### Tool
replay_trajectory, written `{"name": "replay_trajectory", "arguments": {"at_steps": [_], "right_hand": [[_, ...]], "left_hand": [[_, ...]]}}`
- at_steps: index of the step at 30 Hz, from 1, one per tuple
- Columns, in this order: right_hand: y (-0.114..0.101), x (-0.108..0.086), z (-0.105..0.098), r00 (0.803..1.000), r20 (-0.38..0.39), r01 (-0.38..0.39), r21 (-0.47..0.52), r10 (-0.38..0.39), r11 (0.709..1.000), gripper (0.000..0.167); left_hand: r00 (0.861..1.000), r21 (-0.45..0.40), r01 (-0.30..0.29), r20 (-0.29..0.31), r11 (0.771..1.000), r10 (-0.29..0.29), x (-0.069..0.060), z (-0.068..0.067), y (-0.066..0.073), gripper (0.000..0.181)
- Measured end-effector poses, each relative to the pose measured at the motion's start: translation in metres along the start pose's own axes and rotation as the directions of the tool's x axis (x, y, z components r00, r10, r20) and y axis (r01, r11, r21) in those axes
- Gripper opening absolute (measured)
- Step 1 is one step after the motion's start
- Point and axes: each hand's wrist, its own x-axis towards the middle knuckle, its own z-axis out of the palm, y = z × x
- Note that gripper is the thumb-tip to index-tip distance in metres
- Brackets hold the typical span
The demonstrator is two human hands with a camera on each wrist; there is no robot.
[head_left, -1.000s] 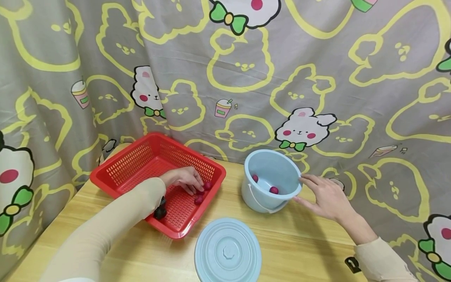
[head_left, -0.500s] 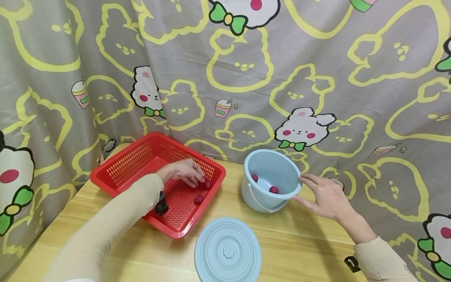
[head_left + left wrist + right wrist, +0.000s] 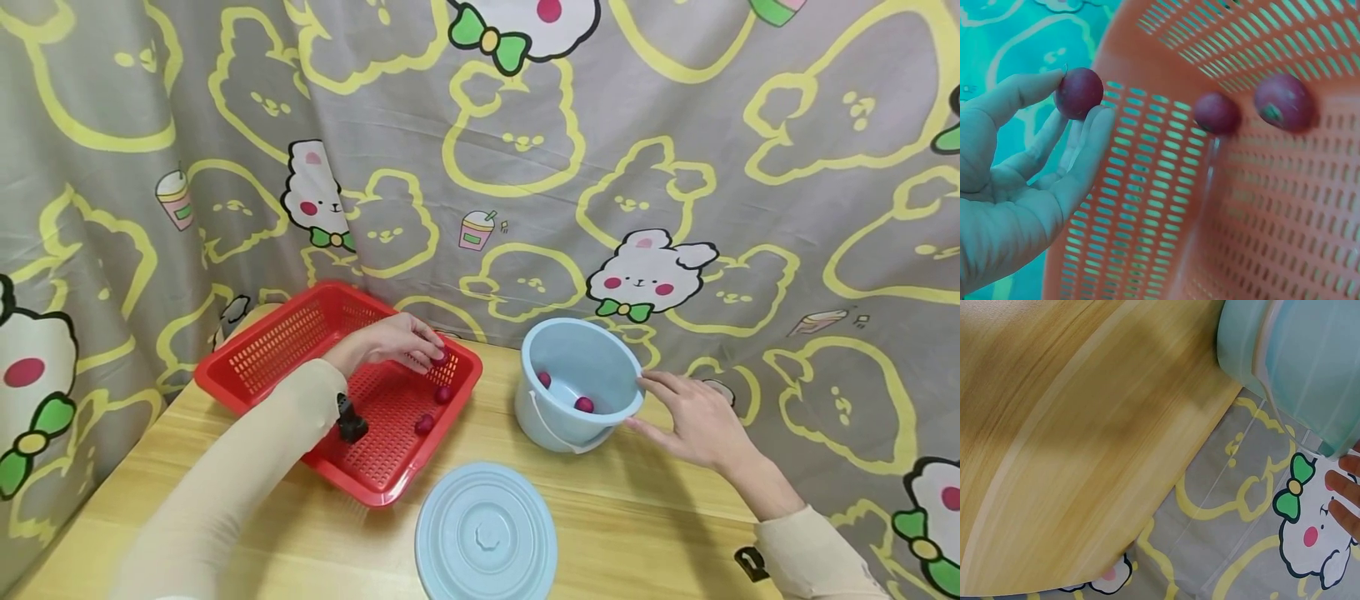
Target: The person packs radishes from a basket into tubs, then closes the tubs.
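Basket (image 3: 375, 497) under L hand (image 3: 396, 340), which pinches a radish (image 3: 440, 357) w/ fingertips, prob. as it's small; two others (image 3: 443, 394) lie below. Lid (image 3: 486, 533) betw. hands. Bucket (image 3: 551, 427), holding two radishes (image 3: 583, 404), touches R hand's (image 3: 693, 421) near-straight fingers, prob. for steadying; thumb contact unclear, lid's near edge cut off.

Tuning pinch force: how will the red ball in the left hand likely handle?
The red ball would likely roll if pushed: it is nearly spherical. Its smooth-looking skin may slip, since the left hand pinches it only at the fingertips. It looks undented between them, so probably fairly firm.
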Motion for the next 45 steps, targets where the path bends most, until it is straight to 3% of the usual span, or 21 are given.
{"name": "replay_trajectory", "arguments": {"at_steps": [7,17,34,45], "right_hand": [[0.000,0.000,0.000,1.000,0.008,0.000,-0.003,0.000,1.000,0.069],[0.000,0.001,-0.001,1.000,0.007,0.001,-0.002,-0.001,1.000,0.068],[0.000,0.001,-0.001,1.000,-0.013,0.013,0.004,-0.013,1.000,0.068],[0.000,0.001,-0.001,1.000,-0.008,0.014,0.015,-0.014,1.000,0.068]], "left_hand": [[1.000,0.010,-0.008,-0.016,1.000,0.009,-0.001,0.004,0.013,0.035],[0.998,-0.026,-0.067,0.009,0.997,0.067,0.001,0.017,0.037,0.034],[0.994,-0.043,-0.109,0.009,0.993,0.110,0.000,0.052,0.069,0.033],[0.991,-0.057,-0.135,0.014,0.989,0.136,0.010,0.083,0.085,0.030]]}}
